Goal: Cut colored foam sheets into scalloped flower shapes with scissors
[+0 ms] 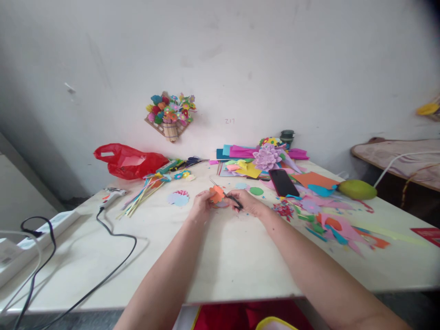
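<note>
My left hand pinches an orange flower-shaped cutout above the middle of the table. My right hand is closed on a pair of scissors with black handles; the blades point up and left, beside the orange cutout. Whether the blades touch its edge I cannot tell. Light blue and other coloured pieces lie partly hidden under the hands. A green disc lies just beyond my right hand. To the left is a pale blue scalloped piece with small red and pink bits on it.
A glue gun with a black cord, thin sticks and a red plastic bag lie to the left. A black phone, coloured scraps and a green-yellow oval object are at right. Coloured sheets stack behind.
</note>
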The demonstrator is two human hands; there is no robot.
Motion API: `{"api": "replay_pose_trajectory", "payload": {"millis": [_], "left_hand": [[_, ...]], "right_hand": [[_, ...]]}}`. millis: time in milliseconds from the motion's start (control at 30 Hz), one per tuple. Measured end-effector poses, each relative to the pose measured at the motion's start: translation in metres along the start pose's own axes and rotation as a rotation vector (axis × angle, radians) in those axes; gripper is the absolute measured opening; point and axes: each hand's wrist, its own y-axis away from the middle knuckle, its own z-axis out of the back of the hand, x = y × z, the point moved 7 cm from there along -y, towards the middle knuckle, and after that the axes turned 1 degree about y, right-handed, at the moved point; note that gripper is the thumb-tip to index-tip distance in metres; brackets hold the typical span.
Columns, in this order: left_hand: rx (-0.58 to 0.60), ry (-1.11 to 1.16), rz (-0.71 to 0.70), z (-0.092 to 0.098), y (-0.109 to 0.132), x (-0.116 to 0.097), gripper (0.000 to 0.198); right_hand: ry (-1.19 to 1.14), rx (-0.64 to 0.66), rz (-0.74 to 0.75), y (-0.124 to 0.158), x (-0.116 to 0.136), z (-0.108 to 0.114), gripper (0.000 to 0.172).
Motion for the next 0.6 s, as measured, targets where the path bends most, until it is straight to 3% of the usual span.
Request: {"api": "replay_pose_trajectory", "payload": {"millis": [600], "left_hand": [[-0.062, -0.001, -0.006, 0.0064, -0.0027, 0.0004, 0.017]], "right_hand": [[0.020, -0.022, -0.005, -0.0028, -0.0015, 0.0010, 0.025]]}}
